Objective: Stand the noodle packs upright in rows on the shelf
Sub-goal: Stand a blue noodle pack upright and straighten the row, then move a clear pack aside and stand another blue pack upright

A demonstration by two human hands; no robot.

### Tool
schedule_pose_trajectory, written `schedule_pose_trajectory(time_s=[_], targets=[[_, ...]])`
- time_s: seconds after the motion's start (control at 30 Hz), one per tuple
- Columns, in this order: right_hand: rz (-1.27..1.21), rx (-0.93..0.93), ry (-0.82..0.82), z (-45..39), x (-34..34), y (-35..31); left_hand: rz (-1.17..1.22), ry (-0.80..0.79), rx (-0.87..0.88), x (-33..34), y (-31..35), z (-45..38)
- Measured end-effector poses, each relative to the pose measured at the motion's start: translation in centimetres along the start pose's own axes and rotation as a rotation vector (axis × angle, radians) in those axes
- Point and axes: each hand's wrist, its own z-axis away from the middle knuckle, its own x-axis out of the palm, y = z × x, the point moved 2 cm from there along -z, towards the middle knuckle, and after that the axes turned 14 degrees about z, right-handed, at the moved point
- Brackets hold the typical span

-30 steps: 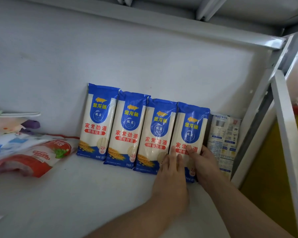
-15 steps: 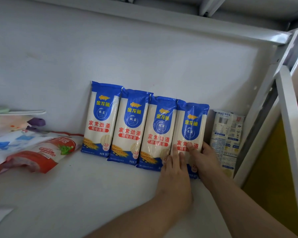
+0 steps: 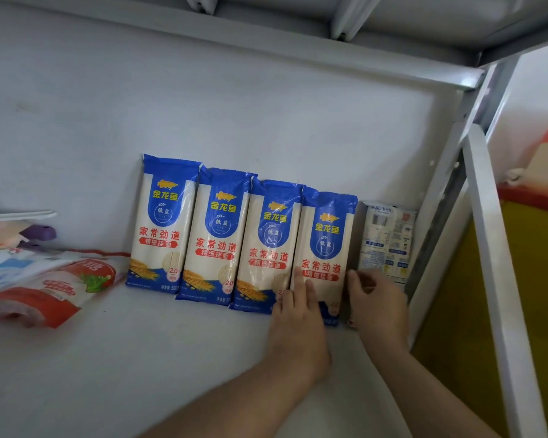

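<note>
The white shelf (image 3: pixel 114 358) fills most of the view, with its white back wall (image 3: pixel 203 115) behind and a grey metal upright (image 3: pixel 437 222) at the right end. Against the back wall stand four blue-and-white noodle packs in a row, upright and leaning slightly, each touching or overlapping the next: the first pack (image 3: pixel 163 222), the second pack (image 3: pixel 215 235), the third pack (image 3: pixel 268 248) and the fourth pack (image 3: pixel 325 248). Just right of the row, a fifth pack (image 3: pixel 386 241) stands with its printed back facing out, close to the upright.

At the left edge, red-and-white bags (image 3: pixel 45 289) lie flat on the shelf, well apart from the hands, with a purple object (image 3: pixel 40 233) behind them.

The left hand (image 3: pixel 298 324) lies with straight fingers pressed flat on the lower front of the fourth pack, near its seam with the third. The right hand (image 3: pixel 377 305) sits at the fourth pack's right edge, fingers curled and thumb at the pack's side; it is blurred, so I cannot tell whether it actually grips the pack.
</note>
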Motion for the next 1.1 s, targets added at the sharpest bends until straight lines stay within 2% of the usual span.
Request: schedule_pose_trajectory(time_s=[0.13, 0.27, 0.37, 0.47, 0.6, 0.83, 1.1], targets=[[-0.169, 0.200, 0.167, -1.7, -2.6, 3.0, -0.032, -0.020, -0.007, -0.2, 0.0, 0.1], [-0.374, 0.418, -0.027, -2.5, -3.0, 5.0, -0.051, -0.039, -0.010, -0.2, -0.1, 0.0], [-0.383, 0.391, -0.190, -1.8, -2.6, 5.4, -0.087, -0.043, 0.003, -0.2, -0.1, 0.1], [-0.387, 0.371, -0.240, -1.7, -2.4, 5.6, -0.090, -0.058, 0.005, -0.1, -0.2, 0.2], [-0.385, 0.403, -0.276, -2.5, -2.2, 5.4, -0.098, -0.063, 0.024, -0.1, -0.5, 0.4], [-0.394, 0.335, -0.336, -2.2, -1.7, 5.0, -0.094, -0.050, 0.078, -0.4, -1.0, 0.6], [-0.439, 0.382, -0.266, -0.9, -2.7, 4.2, -0.031, -0.117, 0.051, -0.9, -1.0, 1.5]])
